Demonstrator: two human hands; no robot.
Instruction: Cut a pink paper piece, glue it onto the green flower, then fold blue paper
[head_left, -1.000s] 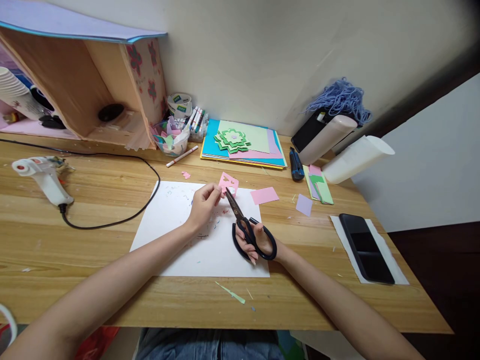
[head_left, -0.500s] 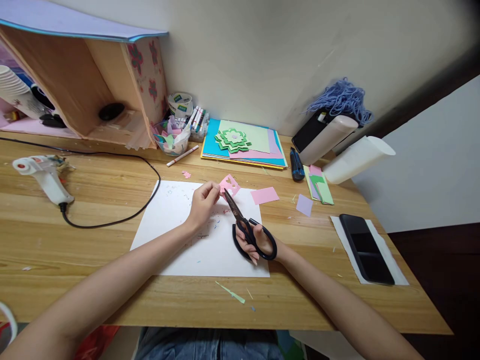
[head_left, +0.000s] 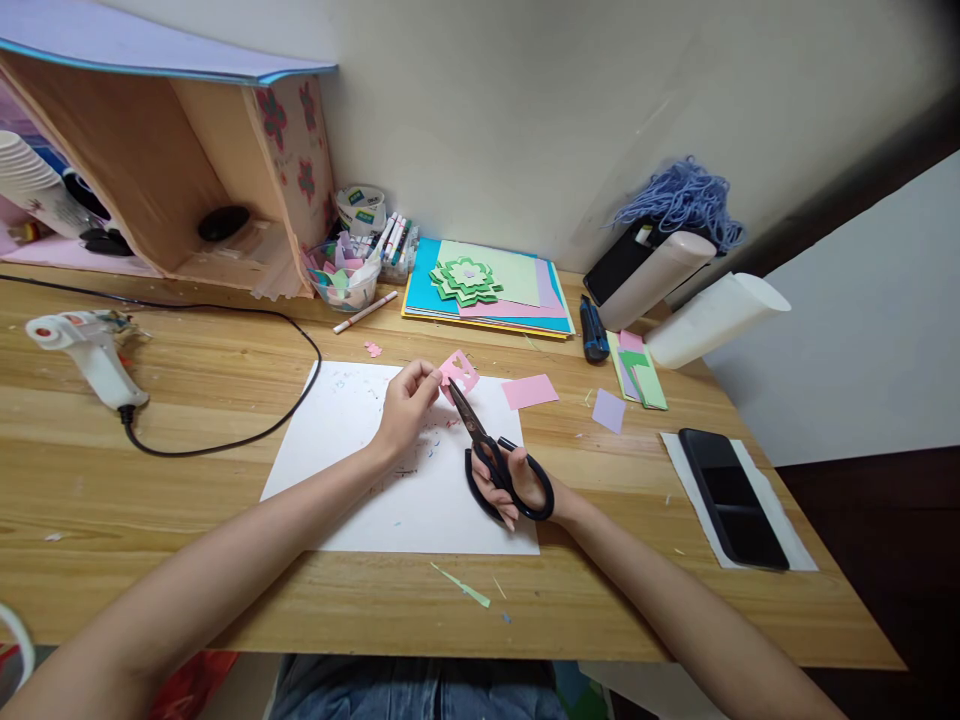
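Between the fingertips of my left hand (head_left: 409, 405) is a piece of pink paper (head_left: 463, 368) with shapes cut out of it. My right hand (head_left: 514, 482) grips black-handled scissors (head_left: 491, 455), fingers through the loops, and their blade tips meet the paper right beside my left fingertips. Whether the blades are fully closed on the paper is too small to tell. Both hands are above a white sheet (head_left: 345, 515) marked with small coloured specks. A tiny pink cutout (head_left: 373, 349) lies just beyond the sheet, and a pink rectangle (head_left: 531, 391) touches its right edge.
A glue gun (head_left: 86, 355) with a black cord lies left. Behind are a cardboard box (head_left: 300, 190), a tub of paper scraps (head_left: 345, 285), a marker (head_left: 365, 312), and stacked coloured paper (head_left: 555, 318) bearing a green paper flower (head_left: 465, 280). Rightward are a utility knife (head_left: 593, 330) and a phone (head_left: 731, 495).
The pink paper has turned and tilted between my left fingertips, and the scissor tips have shifted slightly left. My hands otherwise stay almost in place.
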